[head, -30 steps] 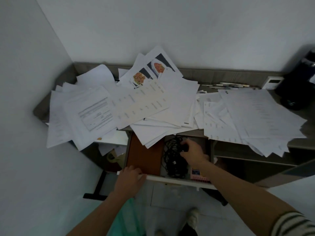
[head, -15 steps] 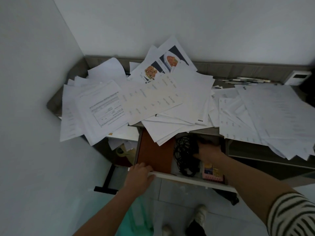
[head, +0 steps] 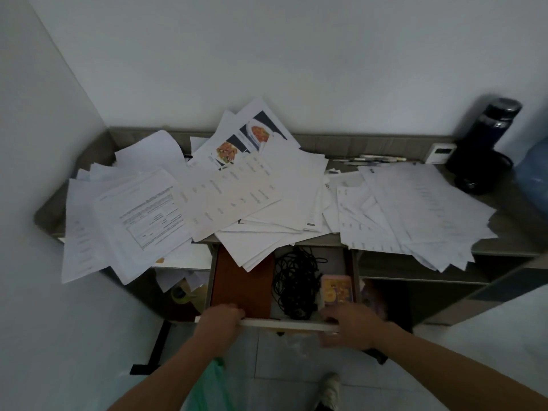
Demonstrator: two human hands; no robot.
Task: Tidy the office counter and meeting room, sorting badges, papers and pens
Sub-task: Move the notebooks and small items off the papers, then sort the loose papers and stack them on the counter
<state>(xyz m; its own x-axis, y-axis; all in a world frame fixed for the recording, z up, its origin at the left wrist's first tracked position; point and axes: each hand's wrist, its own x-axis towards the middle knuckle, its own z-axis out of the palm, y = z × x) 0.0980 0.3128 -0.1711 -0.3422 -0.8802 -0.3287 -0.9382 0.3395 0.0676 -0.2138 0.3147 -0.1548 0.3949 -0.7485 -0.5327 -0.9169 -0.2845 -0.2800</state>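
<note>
White papers (head: 267,188) lie in loose overlapping heaps across the grey counter (head: 511,232), some hanging over its front edge. Pens (head: 370,158) sit in a row by the back wall, near a dark bottle (head: 486,137). Below, the drawer (head: 281,323) stands open. Inside are a brown board (head: 240,287), a tangled black cable (head: 296,283) and a pink box (head: 338,290). Left hand (head: 221,317) grips the drawer's front rail, fingers curled over it. Right hand (head: 354,324) is at the rail's right end, blurred — grip cannot be told.
</note>
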